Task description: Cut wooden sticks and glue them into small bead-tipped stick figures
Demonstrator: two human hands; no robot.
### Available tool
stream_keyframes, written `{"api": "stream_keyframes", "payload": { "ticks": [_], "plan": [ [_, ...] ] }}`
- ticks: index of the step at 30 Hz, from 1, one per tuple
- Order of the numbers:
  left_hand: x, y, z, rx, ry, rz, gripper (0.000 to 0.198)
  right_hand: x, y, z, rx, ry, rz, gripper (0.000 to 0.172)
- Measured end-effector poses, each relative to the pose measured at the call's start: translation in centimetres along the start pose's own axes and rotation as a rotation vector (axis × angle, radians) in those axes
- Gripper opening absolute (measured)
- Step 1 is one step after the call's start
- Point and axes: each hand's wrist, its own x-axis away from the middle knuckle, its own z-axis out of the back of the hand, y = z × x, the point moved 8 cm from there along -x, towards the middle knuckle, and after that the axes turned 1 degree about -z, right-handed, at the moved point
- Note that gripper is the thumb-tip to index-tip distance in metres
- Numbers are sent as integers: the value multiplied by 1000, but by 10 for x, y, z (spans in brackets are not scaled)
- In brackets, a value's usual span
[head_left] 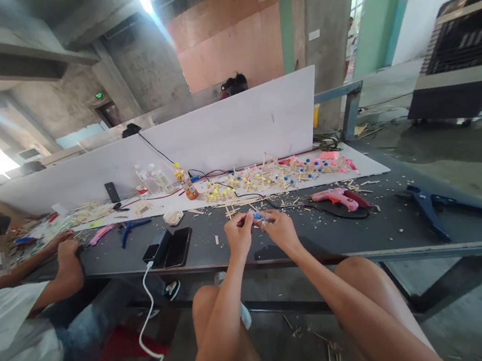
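Above the near edge of the dark table, my left hand (239, 232) and my right hand (281, 228) meet with bent fingers. Between their fingertips they pinch a small piece with a blue part and a clear, shiny part (257, 217); its exact kind is too small to tell. Just beyond lie many small wooden-stick assemblies (241, 181) with yellow, blue and pink round bits, on a white board (367, 167). To the right of my right hand rests a pink glue gun (337, 197), its black cord passing behind my hands.
Blue cutters (433, 210) lie at the right. Left of my hands are a phone (179, 248), a power bank (157, 247) with a white cable and blue pliers (131, 230). An orange drink bottle (188, 185) stands behind. A co-worker (23, 324) sits at left.
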Motion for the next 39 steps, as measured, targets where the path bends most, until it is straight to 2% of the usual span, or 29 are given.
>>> {"api": "stream_keyframes", "payload": {
  "ticks": [2, 4, 8, 12, 15, 17, 21, 25, 30, 33, 39],
  "plan": [
    [1, 2, 0, -26, -4, -4, 34, 0, 2, 1, -90, 24, -6, 20],
    [0, 0, 5, -40, 51, 19, 33, 3, -2, 2, -153, 71, 13, 23],
    [-2, -15, 16, -17, 178, 96, 28, 10, -18, 0, -174, 120, 71, 20],
    [-3, -22, 20, 29, 231, 130, 24, 14, -21, 0, -200, 162, 65, 20],
    [-3, -20, 18, 96, 214, 108, 25, 12, -17, 2, -182, 185, 53, 23],
    [-5, -19, 14, 162, 157, 116, 26, 8, -16, 2, -116, 158, 64, 22],
    [-6, -19, 4, 227, 4, 136, 28, -1, -9, 4, -21, 62, 55, 20],
    [-4, -17, 5, 218, 9, 124, 29, -8, 1, 3, -50, -70, 31, 20],
    [1, -13, -9, 274, -106, 162, 35, -9, 1, 9, -45, -61, 43, 21],
    [-1, -13, -9, 289, -82, 160, 36, -9, -3, 8, -83, -71, 52, 21],
    [-9, -23, 10, 298, 100, 158, 38, -15, 9, 17, -289, -40, -83, 31]
  ]
}}
